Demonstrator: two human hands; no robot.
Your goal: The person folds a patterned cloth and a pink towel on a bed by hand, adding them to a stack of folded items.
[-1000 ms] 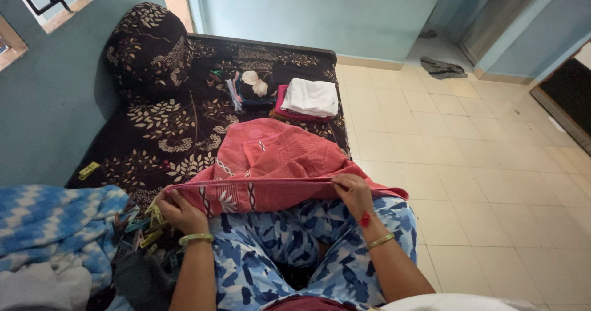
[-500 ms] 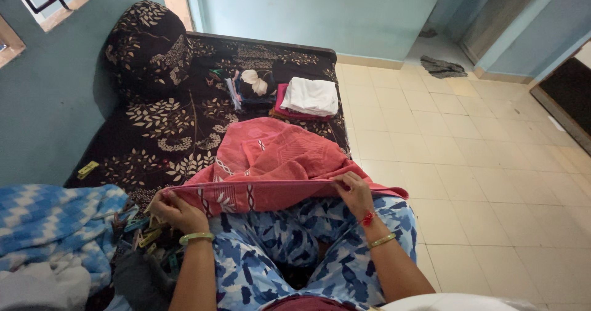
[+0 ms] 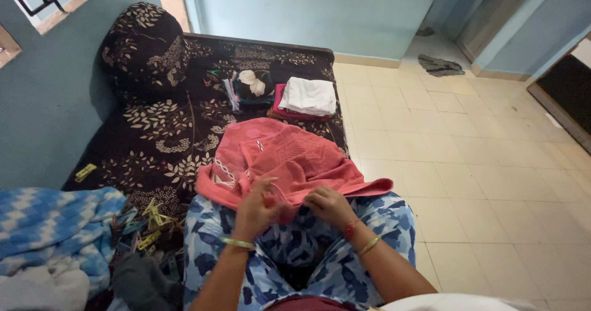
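Blue room, dark floral mattress [image 3: 154,132]. From my feed both hands meet at the lap: left hand [image 3: 258,207] and right hand [image 3: 329,205] each pinch the pink towel [image 3: 283,157], which spreads away from them toward the mattress.

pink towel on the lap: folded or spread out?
Partly folded: the pink towel lies bunched and doubled, both hands gripping its near edge together.

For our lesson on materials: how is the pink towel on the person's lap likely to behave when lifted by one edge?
The pink towel is probably floppy: it lies in soft folds over the knees and mattress. It would likely sag and unfold if raised, since both hands, left hand and right hand, gather it. It looks thick, so perhaps moderately heavy, not slippery.
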